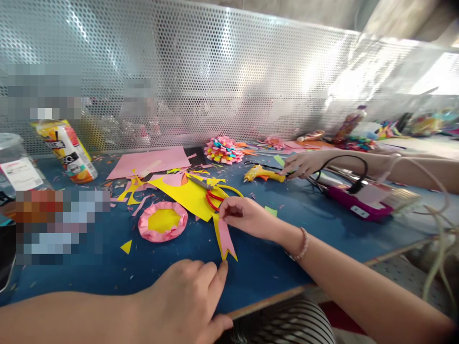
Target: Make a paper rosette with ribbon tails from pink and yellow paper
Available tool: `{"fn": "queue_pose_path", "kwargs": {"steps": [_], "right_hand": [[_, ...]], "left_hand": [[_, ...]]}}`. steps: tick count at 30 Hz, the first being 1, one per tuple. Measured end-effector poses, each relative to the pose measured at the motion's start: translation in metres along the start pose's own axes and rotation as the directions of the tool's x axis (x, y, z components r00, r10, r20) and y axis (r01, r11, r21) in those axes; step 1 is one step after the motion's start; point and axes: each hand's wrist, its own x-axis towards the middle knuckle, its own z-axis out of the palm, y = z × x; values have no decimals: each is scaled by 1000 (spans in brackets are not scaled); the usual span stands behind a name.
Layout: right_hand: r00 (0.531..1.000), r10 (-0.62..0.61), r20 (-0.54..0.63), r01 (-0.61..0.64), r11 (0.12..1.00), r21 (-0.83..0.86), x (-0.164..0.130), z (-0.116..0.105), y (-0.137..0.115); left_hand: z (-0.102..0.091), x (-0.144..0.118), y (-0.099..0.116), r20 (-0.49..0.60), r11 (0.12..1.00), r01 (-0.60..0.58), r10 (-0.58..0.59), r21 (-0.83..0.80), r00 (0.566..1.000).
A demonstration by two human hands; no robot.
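A blue table (172, 267) is backed by a shiny wall full of holes (215, 71). A pink and yellow ribbon tail (224, 236) is pinched at its top by the right hand (247, 217) and pressed at its tip by the left hand (186, 298), fingers bent. Red scissors (215, 198) are seen at 12 o'clock from the ribbon. The thin paper could be torn if it is pulled too hard.

Ribbon tail (224, 239) between hands; rosette (163, 221) left; scissors (215, 196) behind.
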Motion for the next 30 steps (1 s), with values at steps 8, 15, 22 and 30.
{"fn": "queue_pose_path", "kwargs": {"steps": [8, 15, 22, 30], "right_hand": [[1000, 10, 2, -10, 997, -71, -1, 1, -4], [1000, 1, -12, -3, 992, -127, -2, 1, -6], [999, 29, 16, -28, 996, -87, -1, 1, -6], [999, 9, 40, -6, 998, -56, -1, 1, -9]], "left_hand": [[0, 0, 0, 14, 1000, -8, 8, -5, 1000], [1, 0, 0, 16, 1000, -14, 14, -2, 1000], [2, -1, 0, -7, 1000, -15, 15, -3, 1000], [3, -1, -1, -15, 1000, 1, -2, -24, 1000]]}}
